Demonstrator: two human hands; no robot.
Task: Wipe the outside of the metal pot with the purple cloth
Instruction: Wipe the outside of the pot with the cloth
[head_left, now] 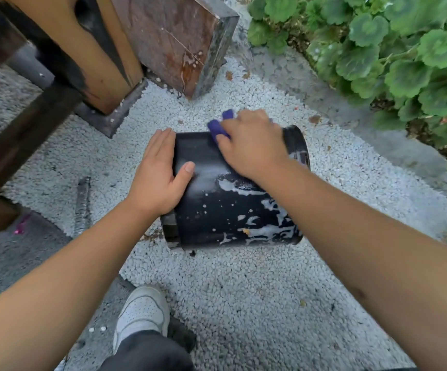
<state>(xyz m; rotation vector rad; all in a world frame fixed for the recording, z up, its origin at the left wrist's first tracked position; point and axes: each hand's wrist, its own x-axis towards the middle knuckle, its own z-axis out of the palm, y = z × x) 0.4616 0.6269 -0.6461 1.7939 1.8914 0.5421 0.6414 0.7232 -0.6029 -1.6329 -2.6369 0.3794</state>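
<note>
A dark metal pot (217, 210) lies on its side on white gravel, its open mouth facing right and its base to the left. White splashes mark its near right side. My left hand (160, 172) rests flat on the pot's left end, fingers over the base edge and thumb on the wall. My right hand (252, 145) presses the purple cloth (218, 127) onto the top of the pot. Most of the cloth is hidden under that hand; only two folds stick out at the far left of the fingers.
White gravel (243, 290) covers the ground around the pot. Wooden posts (104, 57) and a rusty brown block (174, 41) stand at the back left. Green leafy plants (391, 49) border the right. My white shoe (142, 314) is near the bottom centre. A metal bar (81, 204) lies to the left.
</note>
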